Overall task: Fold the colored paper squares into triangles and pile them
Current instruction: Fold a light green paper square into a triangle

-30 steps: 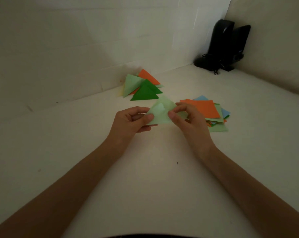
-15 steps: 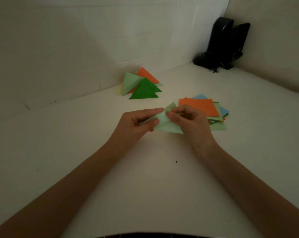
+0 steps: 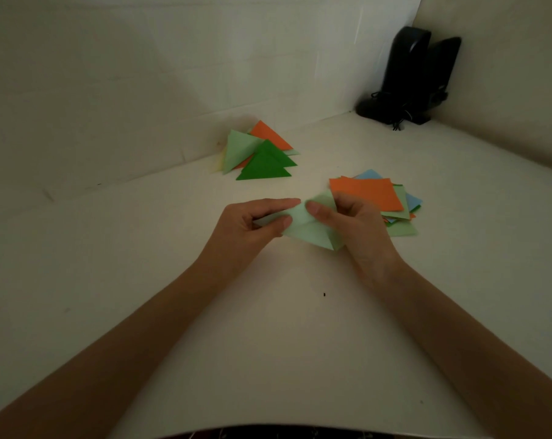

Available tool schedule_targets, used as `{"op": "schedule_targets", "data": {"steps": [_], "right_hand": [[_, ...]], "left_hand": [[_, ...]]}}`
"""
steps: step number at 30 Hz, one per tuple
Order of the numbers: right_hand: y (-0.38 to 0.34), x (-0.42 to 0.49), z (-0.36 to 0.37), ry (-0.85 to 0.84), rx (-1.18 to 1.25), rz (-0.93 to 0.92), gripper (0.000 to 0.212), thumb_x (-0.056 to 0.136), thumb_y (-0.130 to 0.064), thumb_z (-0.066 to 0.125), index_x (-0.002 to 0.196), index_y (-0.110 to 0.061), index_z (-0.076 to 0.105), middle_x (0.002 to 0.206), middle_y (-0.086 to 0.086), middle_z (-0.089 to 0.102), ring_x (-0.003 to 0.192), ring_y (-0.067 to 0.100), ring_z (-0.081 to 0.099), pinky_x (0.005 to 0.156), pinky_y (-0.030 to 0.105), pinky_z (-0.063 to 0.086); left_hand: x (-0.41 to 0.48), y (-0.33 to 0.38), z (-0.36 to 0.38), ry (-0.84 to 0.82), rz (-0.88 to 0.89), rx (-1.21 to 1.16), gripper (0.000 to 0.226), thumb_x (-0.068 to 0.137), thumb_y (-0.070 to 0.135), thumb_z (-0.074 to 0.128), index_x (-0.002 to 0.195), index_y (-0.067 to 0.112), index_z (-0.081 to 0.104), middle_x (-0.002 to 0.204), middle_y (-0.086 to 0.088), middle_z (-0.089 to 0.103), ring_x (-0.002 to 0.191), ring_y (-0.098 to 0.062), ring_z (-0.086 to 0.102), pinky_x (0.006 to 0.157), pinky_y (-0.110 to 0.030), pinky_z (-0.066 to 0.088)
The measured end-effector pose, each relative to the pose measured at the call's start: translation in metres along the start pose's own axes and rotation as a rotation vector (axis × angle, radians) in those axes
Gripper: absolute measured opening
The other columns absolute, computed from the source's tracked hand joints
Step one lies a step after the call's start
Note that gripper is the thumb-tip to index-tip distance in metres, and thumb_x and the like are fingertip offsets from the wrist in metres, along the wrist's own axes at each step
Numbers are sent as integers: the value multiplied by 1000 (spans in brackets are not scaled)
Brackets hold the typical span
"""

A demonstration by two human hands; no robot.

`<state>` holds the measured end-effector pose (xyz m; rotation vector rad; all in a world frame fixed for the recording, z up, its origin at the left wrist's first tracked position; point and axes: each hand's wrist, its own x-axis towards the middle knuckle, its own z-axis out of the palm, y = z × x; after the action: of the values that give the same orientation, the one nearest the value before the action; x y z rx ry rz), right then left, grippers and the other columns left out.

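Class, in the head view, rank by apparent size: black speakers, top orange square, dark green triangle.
Largest to smallest: black speakers, orange square, dark green triangle. The speakers stand farthest back, so nearness does not inflate them.

One wide head-worn camera looks forward and down. It sits close over the table (image 3: 116, 255), facing the far corner (image 3: 419, 14).

Light green paper (image 3: 309, 231): folded over, and held just left of the stack of squares (image 3: 366, 193), pinched from both sides!
Left hand (image 3: 246, 226): thumb and forefinger gripped the paper's corner farthest from the stack.
Right hand (image 3: 357, 223): fingers curled on the paper's other edge, right against the stack's near-left corner.
Pile of triangles (image 3: 262, 153): dark green on top, behind and left of the stack.
Black device (image 3: 410, 77): well behind the stack, in the corner.
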<state>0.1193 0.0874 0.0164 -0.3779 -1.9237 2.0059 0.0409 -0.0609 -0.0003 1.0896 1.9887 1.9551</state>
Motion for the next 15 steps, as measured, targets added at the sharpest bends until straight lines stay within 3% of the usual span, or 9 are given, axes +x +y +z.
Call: {"op": "schedule_targets", "data": {"steps": [4,7,11,15], "right_hand": [[2,0,2,30,-36,-15,6,84,-11,67,85,-6,68,83,9,66,75,19,59,70,31,49],[1,2,0,65,-34,-49,4,84,-12,67,80,-12,68,77,4,64,74,15,57,71,32,46],[1,4,-2,95,-41,-115,7,83,-11,68,76,-14,66,75,4,60,72,16,54,69,34,44],[3,5,-3,127,-59,-148,9,82,-10,69,75,-14,66,76,7,59,72,18,53,69,36,43]], "left_hand": [[0,0,0,35,-11,67,34,85,2,63,98,33,65,85,24,69,71,-3,62,64,-19,52],[0,0,-4,94,-58,45,22,86,6,63,95,25,68,75,15,71,67,-5,67,60,-18,51],[3,1,-7,149,-178,-131,16,82,0,64,86,15,68,69,7,72,67,-7,68,62,-15,51],[3,2,-7,146,-190,-164,17,80,-2,65,87,14,68,71,6,72,70,-8,69,67,-17,53]]}}
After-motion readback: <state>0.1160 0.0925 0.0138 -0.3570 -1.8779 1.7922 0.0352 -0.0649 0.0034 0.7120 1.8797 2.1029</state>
